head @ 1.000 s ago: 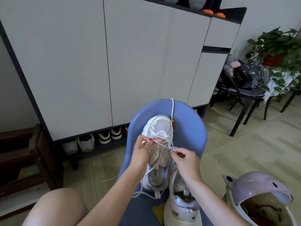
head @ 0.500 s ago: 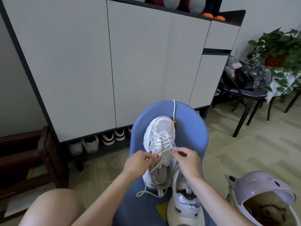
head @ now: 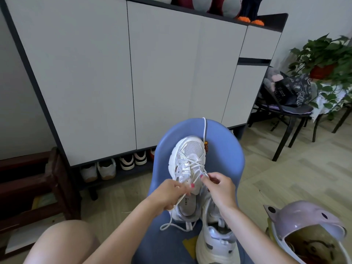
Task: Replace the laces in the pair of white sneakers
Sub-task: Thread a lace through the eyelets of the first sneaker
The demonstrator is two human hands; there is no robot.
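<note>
Just below the centre of the frame, a white sneaker [head: 187, 168] is being laced on the seat of a blue chair [head: 226, 161], toe pointing towards the chair back, with the second sneaker [head: 215, 239] lying beside it, lower and to the right. The white lace [head: 192, 164] is being crossed over the upper eyelets; one strand is being pinched in the curled fingers of the left hand [head: 168, 193], from which its slack is trailing down in a loop at the lower centre, while the other end is being pinched between thumb and fingertip of the right hand [head: 219, 187], close to the tongue. Another lace [head: 204, 130] is hanging over the top of the chair back. Judging from this, the crossings near the toe are already being held in place and the step in hand is the threading of the next eyelet. For this to be done well, the tip should be kept short in the right-hand pinch so that it is being steered and not bent, and the opposite strand should be held lightly taut by the left hand so that the lower crossings are not being loosened. Both ends should be kept even in length. The trailing loop is at risk of being snagged under the shoe.
</note>
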